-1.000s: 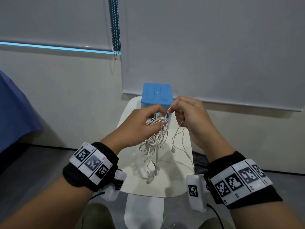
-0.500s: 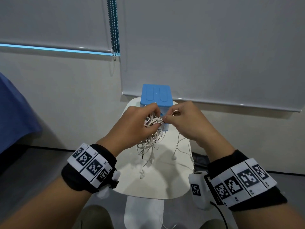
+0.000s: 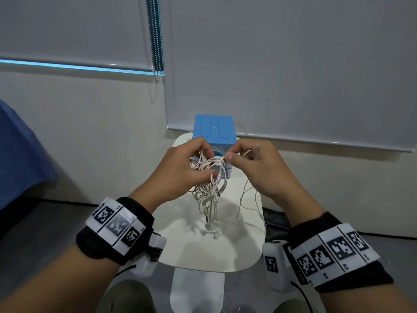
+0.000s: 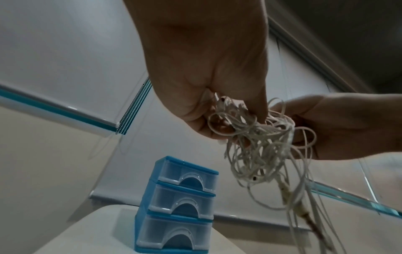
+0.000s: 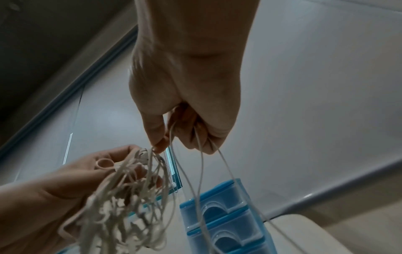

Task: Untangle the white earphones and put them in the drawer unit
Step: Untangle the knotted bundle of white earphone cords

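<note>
Both hands up at frame center in head view, above the white bench (image 3: 216, 251). Left hand (image 3: 178, 175) is holding the tangled bundle of white earphones (image 3: 209, 177), fingers curled round the top of the knot w/ thumb pressing in from below; rest of the bundle is hanging down under the hand, loose ends w/ earbuds and a plug dangling just over the bench top. Left wrist view: left hand (image 4: 202, 72) filling the upper middle, grip closed on the white earphones (image 4: 259, 146), loops spilling out to the lower right of the frame. Right hand (image 3: 259, 168) is pinching a single strand at the top edge of the knot between thumb and forefinger, other fingers curled w/ a couple of thin strands running through them and dropping down to the bench on the right side. Right wrist view: right hand (image 5: 189, 89) at upper center, grip narrow on the cord, two strands trailing down toward lower right; white earphones (image 5: 130, 197) and the other hand at lower left. Hands are nearly touching at the knot. Blue drawer unit (image 3: 214, 129) is sitting at the far end of the bench, directly behind the hands, partly hidden by them. In the left wrist view the drawer unit (image 4: 176, 204) is showing three clear drawers stacked, all closed. Roller blinds (image 3: 293, 64) covering the wall behind, bead chain (image 3: 155, 37) hanging at upper center.
</note>
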The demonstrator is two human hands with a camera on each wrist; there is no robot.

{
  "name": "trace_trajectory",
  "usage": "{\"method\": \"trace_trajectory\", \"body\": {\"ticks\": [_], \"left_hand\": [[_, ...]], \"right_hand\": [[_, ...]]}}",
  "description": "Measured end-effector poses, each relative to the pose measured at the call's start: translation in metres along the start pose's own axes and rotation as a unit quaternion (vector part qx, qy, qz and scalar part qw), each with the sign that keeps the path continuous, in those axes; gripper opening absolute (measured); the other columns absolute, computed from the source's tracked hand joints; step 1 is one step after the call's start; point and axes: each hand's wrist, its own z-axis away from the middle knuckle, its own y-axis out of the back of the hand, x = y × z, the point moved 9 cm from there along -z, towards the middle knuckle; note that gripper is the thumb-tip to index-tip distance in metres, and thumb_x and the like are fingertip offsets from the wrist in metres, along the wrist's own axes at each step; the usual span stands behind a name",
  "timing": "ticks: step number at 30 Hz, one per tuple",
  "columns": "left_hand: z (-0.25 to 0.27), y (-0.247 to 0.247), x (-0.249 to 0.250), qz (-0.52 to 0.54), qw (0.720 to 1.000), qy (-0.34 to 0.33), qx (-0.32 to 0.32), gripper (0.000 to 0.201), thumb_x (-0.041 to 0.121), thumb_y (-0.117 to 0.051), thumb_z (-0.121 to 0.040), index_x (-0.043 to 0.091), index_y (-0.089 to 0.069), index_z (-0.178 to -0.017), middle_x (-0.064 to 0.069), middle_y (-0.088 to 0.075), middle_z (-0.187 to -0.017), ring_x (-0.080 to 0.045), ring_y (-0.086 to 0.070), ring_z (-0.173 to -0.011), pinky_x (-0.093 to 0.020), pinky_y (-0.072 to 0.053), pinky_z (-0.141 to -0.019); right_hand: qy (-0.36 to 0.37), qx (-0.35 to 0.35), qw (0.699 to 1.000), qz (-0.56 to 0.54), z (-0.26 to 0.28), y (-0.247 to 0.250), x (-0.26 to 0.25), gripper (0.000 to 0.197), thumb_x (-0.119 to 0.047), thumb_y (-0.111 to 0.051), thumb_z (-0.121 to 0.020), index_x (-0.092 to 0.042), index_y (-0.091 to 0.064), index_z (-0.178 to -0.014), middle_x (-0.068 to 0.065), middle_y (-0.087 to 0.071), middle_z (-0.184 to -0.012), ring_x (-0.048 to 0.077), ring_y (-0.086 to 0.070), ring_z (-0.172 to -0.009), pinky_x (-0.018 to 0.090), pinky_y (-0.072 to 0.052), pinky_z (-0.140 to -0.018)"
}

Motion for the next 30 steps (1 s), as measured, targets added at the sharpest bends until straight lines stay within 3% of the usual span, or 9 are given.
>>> {"method": "trace_trajectory", "body": {"ticks": [2,4,11,14,17,20,23,26,30], "left_hand": [[0.002,-0.004,0.008,-0.017,1.0,-0.019,-0.008,0.035,0.022,-0.084,-0.082,0.033,-0.059,-0.105,0.011,-0.064,-0.087,-0.017,-0.059,-0.068,-0.038,-0.053,-0.07],[0.004,-0.009,0.014,-0.02,0.999,-0.036,-0.021,0.033,0.021,-0.078,-0.088,0.034,-0.058,-0.11,0.011,-0.063,-0.091,-0.021,-0.06,-0.066,-0.041,-0.056,-0.069],[0.004,-0.001,0.021,0.011,0.998,-0.053,0.012,0.019,0.015,-0.078,-0.089,0.025,-0.065,-0.1,0.009,-0.064,-0.089,-0.024,-0.067,-0.062,-0.044,-0.059,-0.063],[0.001,-0.001,0.011,0.041,0.999,-0.009,0.014,0.016,0.014,-0.08,-0.088,0.02,-0.066,-0.093,-0.001,-0.064,-0.087,-0.029,-0.068,-0.063,-0.043,-0.061,-0.061],[-0.001,-0.005,-0.004,0.049,0.998,0.026,-0.001,0.013,0.014,-0.079,-0.088,0.017,-0.067,-0.089,0.003,-0.064,-0.083,-0.024,-0.067,-0.061,-0.04,-0.059,-0.059],[-0.001,-0.012,-0.021,0.031,0.997,0.055,-0.046,0.013,0.015,-0.076,-0.09,0.024,-0.068,-0.09,0.004,-0.067,-0.088,-0.016,-0.067,-0.062,-0.034,-0.057,-0.058],[0.004,-0.034,-0.044,-0.068,0.981,0.079,-0.163,0.017,0.024,-0.072,-0.093,0.037,-0.065,-0.101,0.005,-0.065,-0.102,-0.01,-0.066,-0.07,-0.032,-0.06,-0.07],[0.018,-0.059,-0.068,-0.173,0.935,0.093,-0.295,0.031,0.029,-0.068,-0.097,0.038,-0.057,-0.124,0.012,-0.054,-0.109,0.0,-0.054,-0.082,-0.021,-0.043,-0.076],[0.023,-0.057,-0.081,-0.206,0.917,0.124,-0.317,0.061,0.035,-0.07,-0.096,0.042,-0.038,-0.147,0.007,-0.045,-0.122,-0.003,-0.052,-0.092,-0.024,-0.04,-0.083]], "right_hand": [[-0.027,0.004,0.999,-0.036,0.0,-0.001,0.005,0.016,-0.014,-0.07,-0.092,-0.007,-0.071,-0.078,0.0,-0.056,-0.057,0.006,-0.041,-0.054,0.022,-0.032,-0.056],[-0.039,-0.005,0.996,-0.08,0.002,-0.003,0.006,0.016,-0.008,-0.068,-0.093,-0.002,-0.068,-0.078,-0.012,-0.052,-0.049,0.001,-0.043,-0.049,0.015,-0.032,-0.053],[0.019,-0.004,0.992,-0.125,0.002,0.001,-0.003,0.012,-0.005,-0.069,-0.094,-0.006,-0.07,-0.082,-0.017,-0.049,-0.054,0.001,-0.041,-0.051,0.012,-0.033,-0.055],[0.059,0.042,0.993,-0.091,0.002,0.007,-0.008,0.008,-0.009,-0.073,-0.093,-0.007,-0.074,-0.085,-0.009,-0.043,-0.058,0.005,-0.035,-0.054,0.015,-0.032,-0.055],[0.077,0.1,0.992,-0.023,-0.002,0.013,-0.013,0.01,-0.017,-0.073,-0.093,-0.014,-0.073,-0.084,0.012,-0.048,-0.061,0.01,-0.035,-0.056,0.023,-0.03,-0.053],[0.033,0.128,0.991,0.009,-0.009,0.019,-0.003,0.013,-0.023,-0.071,-0.094,-0.017,-0.071,-0.082,0.019,-0.063,-0.076,0.013,-0.043,-0.06,0.029,-0.037,-0.057],[-0.02,0.103,0.994,0.024,-0.015,0.02,0.008,0.015,-0.023,-0.071,-0.094,-0.015,-0.07,-0.081,0.004,-0.055,-0.065,0.01,-0.04,-0.055,0.024,-0.035,-0.052],[-0.066,0.021,0.997,0.046,-0.018,0.008,0.015,0.016,-0.02,-0.072,-0.094,-0.011,-0.07,-0.082,-0.01,-0.044,-0.051,0.006,-0.032,-0.041,0.017,-0.029,-0.041],[-0.086,-0.076,0.987,0.116,-0.019,-0.003,0.016,0.015,-0.023,-0.073,-0.094,-0.012,-0.072,-0.084,-0.006,-0.051,-0.06,0.005,-0.036,-0.04,0.015,-0.031,-0.04]]}}
